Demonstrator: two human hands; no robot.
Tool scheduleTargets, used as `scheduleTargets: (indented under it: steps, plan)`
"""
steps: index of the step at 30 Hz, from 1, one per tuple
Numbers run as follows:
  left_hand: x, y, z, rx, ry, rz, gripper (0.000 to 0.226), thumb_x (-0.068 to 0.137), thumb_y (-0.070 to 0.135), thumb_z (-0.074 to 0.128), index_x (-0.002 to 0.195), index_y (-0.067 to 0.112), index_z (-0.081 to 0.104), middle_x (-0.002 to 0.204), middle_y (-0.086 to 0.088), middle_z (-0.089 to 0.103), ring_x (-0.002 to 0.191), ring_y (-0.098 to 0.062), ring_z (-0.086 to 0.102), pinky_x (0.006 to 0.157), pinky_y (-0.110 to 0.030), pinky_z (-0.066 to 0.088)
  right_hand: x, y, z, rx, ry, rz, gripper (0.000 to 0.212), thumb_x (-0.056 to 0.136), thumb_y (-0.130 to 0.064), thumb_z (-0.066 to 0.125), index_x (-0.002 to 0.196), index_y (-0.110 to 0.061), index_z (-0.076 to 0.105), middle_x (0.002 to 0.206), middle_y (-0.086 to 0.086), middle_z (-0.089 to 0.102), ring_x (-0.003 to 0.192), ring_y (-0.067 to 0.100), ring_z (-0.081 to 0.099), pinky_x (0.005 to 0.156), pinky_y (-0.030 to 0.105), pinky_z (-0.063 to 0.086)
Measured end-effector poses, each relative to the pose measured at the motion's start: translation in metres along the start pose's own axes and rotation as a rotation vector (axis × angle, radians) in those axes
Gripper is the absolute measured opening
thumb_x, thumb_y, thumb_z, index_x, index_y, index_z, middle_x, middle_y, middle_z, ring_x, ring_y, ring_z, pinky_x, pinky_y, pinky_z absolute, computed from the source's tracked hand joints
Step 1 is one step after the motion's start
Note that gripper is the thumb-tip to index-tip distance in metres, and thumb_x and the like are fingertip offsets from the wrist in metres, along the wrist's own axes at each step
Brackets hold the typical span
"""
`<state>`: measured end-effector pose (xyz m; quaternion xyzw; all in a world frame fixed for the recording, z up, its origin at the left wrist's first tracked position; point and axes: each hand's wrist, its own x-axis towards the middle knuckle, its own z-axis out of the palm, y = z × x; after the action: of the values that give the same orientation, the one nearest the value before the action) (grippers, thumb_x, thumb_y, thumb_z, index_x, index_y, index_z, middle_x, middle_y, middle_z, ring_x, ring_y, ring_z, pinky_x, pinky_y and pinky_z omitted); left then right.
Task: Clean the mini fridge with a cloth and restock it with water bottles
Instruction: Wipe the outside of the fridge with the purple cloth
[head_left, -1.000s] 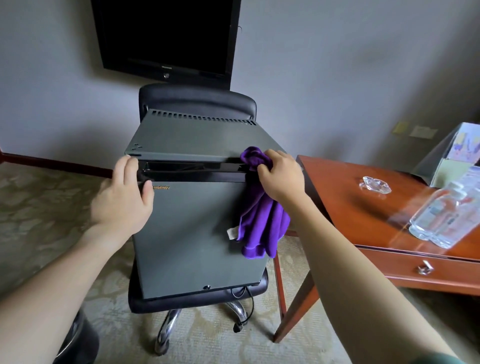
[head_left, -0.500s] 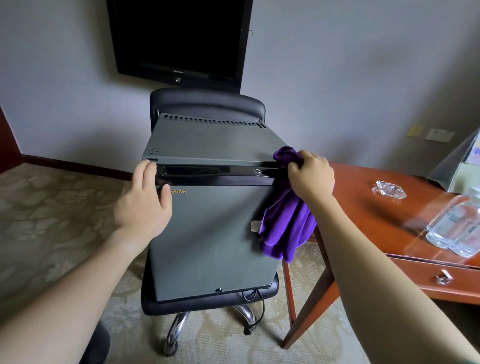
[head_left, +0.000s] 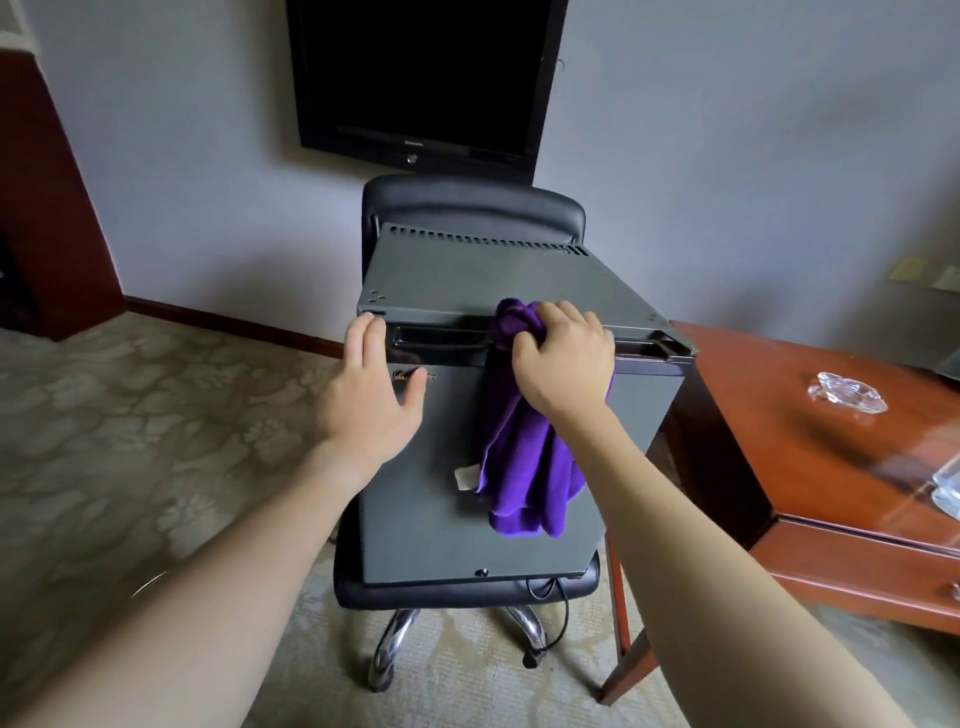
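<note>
The fridge (head_left: 498, 467) sits on a chair (head_left: 467, 208); the bench (head_left: 810, 447) stands right of it, a TV (head_left: 426, 78) behind.

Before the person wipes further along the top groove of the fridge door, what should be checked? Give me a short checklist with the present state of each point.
1. Purple cloth held firmly in the right hand: ok, the fingers are closed on its bunched top.
2. Left hand steadies the mini fridge: ok, the palm lies flat on the door's upper left corner.
3. Door shut: ok, it looks closed.
4. Fridge seated safely on the office chair: cannot tell; the chair may roll.
5. Power cord clear of the hands: ok, it hangs below the fridge.
6. Groove already clean: cannot tell.
</note>
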<state>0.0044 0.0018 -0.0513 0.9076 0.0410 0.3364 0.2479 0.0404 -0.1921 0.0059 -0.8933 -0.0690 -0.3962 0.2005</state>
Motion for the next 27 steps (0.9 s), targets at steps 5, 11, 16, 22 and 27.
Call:
scheduleTargets:
  steps: [5, 11, 16, 22, 27]
  plan:
    - [0.000, -0.003, -0.006, -0.033, -0.073, 0.020, 0.072, 0.087, 0.029, 0.065, 0.149, 0.010, 0.035, 0.158, 0.000, 0.027, 0.113, -0.039, 0.060, 0.081, -0.043, 0.049, -0.010, -0.073, 0.024, 0.065, -0.143, -0.155, 0.018, 0.073, -0.035, 0.044, 0.074, -0.019, 0.051, 0.080, 0.000, 0.059, 0.078, 0.029, 0.049, 0.071, 0.036, 0.030]
    - [0.001, -0.009, -0.019, -0.126, -0.087, 0.039, 0.057, 0.085, 0.020, 0.062, 0.139, 0.014, 0.044, 0.150, 0.001, 0.035, 0.098, -0.042, 0.062, 0.069, -0.037, 0.041, -0.015, -0.099, 0.027, 0.189, -0.215, -0.112, 0.015, 0.079, -0.036, 0.043, 0.074, -0.022, 0.043, 0.078, -0.003, 0.054, 0.074, 0.024, 0.038, 0.069, 0.033, 0.026]
    - [0.013, -0.009, -0.028, -0.186, -0.070, 0.016, 0.032, 0.079, 0.025, 0.065, 0.106, 0.015, 0.049, 0.120, -0.003, 0.046, 0.093, -0.039, 0.059, 0.069, -0.048, 0.049, -0.011, -0.097, 0.015, 0.261, -0.329, -0.035, 0.018, 0.085, -0.030, 0.052, 0.074, -0.017, 0.046, 0.075, -0.005, 0.049, 0.077, 0.027, 0.045, 0.065, 0.033, 0.029]
    - [0.018, -0.007, -0.039, -0.113, -0.156, -0.007, 0.018, 0.084, 0.034, 0.057, 0.100, 0.028, 0.053, 0.108, 0.006, 0.041, 0.079, -0.032, 0.060, 0.064, -0.042, 0.050, -0.019, -0.101, 0.005, 0.280, -0.327, -0.024, 0.020, 0.084, -0.032, 0.051, 0.072, -0.019, 0.042, 0.074, -0.005, 0.049, 0.076, 0.028, 0.046, 0.064, 0.034, 0.030]
    - [-0.002, -0.006, -0.042, -0.239, -0.130, 0.013, 0.021, 0.078, 0.037, 0.055, 0.094, 0.024, 0.051, 0.110, 0.004, 0.042, 0.079, -0.032, 0.058, 0.065, -0.049, 0.051, -0.032, -0.101, -0.010, 0.293, -0.308, -0.038, 0.017, 0.081, -0.032, 0.052, 0.075, -0.018, 0.045, 0.076, -0.006, 0.052, 0.076, 0.027, 0.044, 0.063, 0.034, 0.031]
